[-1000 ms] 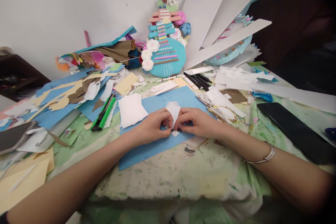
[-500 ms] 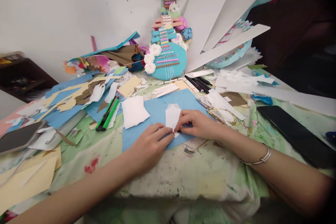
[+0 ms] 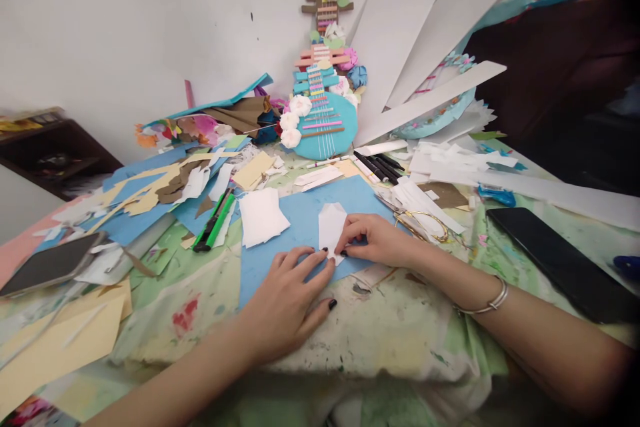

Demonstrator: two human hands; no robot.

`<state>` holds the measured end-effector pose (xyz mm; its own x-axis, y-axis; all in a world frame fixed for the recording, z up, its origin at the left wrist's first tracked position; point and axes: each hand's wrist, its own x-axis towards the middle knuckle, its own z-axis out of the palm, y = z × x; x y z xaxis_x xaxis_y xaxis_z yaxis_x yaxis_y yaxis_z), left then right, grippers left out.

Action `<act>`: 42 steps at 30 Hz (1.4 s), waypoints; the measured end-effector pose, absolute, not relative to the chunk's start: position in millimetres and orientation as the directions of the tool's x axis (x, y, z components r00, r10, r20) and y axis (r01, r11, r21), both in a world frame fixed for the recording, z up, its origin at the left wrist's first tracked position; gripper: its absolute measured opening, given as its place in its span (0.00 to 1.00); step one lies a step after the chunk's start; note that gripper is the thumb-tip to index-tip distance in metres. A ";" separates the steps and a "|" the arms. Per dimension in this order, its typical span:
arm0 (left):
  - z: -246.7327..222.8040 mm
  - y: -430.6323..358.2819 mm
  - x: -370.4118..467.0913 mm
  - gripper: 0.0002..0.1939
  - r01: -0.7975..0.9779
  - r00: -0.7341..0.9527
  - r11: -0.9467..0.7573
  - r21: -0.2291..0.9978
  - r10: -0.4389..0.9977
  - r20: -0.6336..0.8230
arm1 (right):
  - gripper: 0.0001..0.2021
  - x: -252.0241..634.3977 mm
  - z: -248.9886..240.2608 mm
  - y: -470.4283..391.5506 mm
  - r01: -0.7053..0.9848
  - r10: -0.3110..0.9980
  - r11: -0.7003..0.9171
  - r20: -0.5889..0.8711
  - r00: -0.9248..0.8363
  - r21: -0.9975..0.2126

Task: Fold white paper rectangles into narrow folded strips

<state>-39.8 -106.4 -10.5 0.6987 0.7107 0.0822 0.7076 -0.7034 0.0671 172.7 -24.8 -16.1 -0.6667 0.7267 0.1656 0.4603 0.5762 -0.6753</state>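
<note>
A small white paper piece (image 3: 331, 227) with folded corners lies on a blue sheet (image 3: 300, 203). My right hand (image 3: 370, 239) pinches the lower right edge of that piece between thumb and fingers. My left hand (image 3: 293, 293) lies with its fingers spread and thumb apart, its fingertips touching the bottom of the same piece. Left of it, also on the blue sheet, sits a stack of white paper squares (image 3: 263, 217).
A green cutter (image 3: 214, 221) and paper scraps lie at left. Pens (image 3: 380, 165), gold-handled scissors (image 3: 430, 227) and a black phone (image 3: 565, 260) are at right. Behind stands a turquoise paper instrument (image 3: 327, 127) with flowers.
My left thumb has moved away from the paper and towards me, so the left hand is more spread. My right hand stays at the paper. The view has shifted slightly.
</note>
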 end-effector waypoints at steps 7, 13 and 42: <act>-10.1 -121.4 -29.5 0.27 0.777 0.625 -0.626 0.066 0.779 0.050 | 0.09 173.7 -18.5 -25.0 0.443 0.726 0.570 0.172 -0.666 -0.692; -15.4 -131.1 -19.8 0.26 0.847 0.518 -0.524 0.089 0.851 0.085 | 0.07 174.5 -24.0 -24.8 0.410 0.736 0.555 0.198 -0.647 -0.724; -24.9 -140.4 -5.5 0.30 0.914 0.355 -0.387 0.125 0.910 0.215 | 0.04 173.9 -20.5 -30.6 0.599 0.792 0.552 0.142 -0.593 -0.580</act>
<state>-5.5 -140.4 -24.9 0.3553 0.9096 0.2152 0.9137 -0.3866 0.1253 173.9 -30.6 -20.5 -0.5933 0.7924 0.1418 0.5989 0.5522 -0.5800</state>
